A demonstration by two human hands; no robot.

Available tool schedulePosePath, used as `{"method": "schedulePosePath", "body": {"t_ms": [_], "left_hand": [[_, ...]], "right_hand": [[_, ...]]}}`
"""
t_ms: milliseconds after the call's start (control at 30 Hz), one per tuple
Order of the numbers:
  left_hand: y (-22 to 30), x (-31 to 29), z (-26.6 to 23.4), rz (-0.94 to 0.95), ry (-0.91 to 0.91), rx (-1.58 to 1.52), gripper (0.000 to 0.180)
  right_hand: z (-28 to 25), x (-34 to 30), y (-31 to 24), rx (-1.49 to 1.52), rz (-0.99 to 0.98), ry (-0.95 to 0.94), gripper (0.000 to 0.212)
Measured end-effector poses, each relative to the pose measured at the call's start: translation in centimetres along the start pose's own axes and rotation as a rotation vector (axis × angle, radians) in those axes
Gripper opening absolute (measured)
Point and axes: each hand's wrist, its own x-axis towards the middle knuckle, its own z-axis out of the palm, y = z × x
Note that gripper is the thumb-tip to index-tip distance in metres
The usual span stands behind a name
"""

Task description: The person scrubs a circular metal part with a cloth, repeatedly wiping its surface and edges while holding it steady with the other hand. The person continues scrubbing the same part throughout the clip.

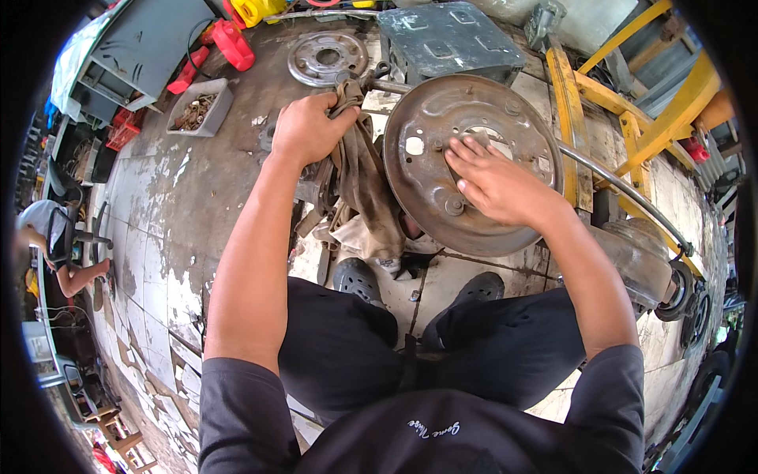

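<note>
A round, rust-brown brake backing plate stands tilted in front of me, with holes and studs in its face. My right hand lies flat on it, fingers stretched out, just below the central hole. To the left, my left hand is closed round the top of a dirty brown rag, which hangs down beside the plate's left edge. Metal parts behind the rag are mostly hidden by it. Another backing plate, greyer, lies on the floor beyond my left hand.
A dark metal box sits behind the plate. Yellow steel frames and an axle housing are at right. A grey bin of small parts and a red can stand far left. Another person sits at the left edge.
</note>
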Motion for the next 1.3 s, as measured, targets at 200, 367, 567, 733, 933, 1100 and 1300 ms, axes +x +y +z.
{"method": "schedulePosePath", "body": {"t_ms": [200, 367, 567, 733, 933, 1100, 1300], "left_hand": [[-0.1, 0.4, 0.6, 0.002, -0.033, -0.002, 0.049], [-0.1, 0.3, 0.5, -0.012, -0.035, 0.0, 0.049], [-0.1, 0.2, 0.6, -0.02, -0.032, -0.029, 0.048], [-0.3, 0.5, 0.8, -0.003, -0.04, -0.054, 0.047], [-0.3, 0.3, 0.8, 0.007, 0.011, -0.026, 0.045], [-0.5, 0.4, 0.6, 0.011, -0.02, -0.008, 0.044], [0.0, 0.3, 0.5, 0.014, -0.035, -0.063, 0.047]], "right_hand": [[0.8, 1.5, 0.8, -0.133, 0.044, 0.13, 0.054], [1.6, 1.0, 1.3, -0.091, 0.001, 0.109, 0.056], [2.5, 3.4, 1.6, -0.201, 0.142, 0.231, 0.058], [1.9, 2.9, 2.8, -0.216, 0.196, 0.244, 0.059], [1.0, 2.1, 1.8, -0.102, 0.075, 0.139, 0.059], [1.2, 2.9, 0.5, -0.073, 0.125, 0.127, 0.06], [1.5, 3.7, 1.7, -0.124, 0.285, 0.207, 0.061]]}}
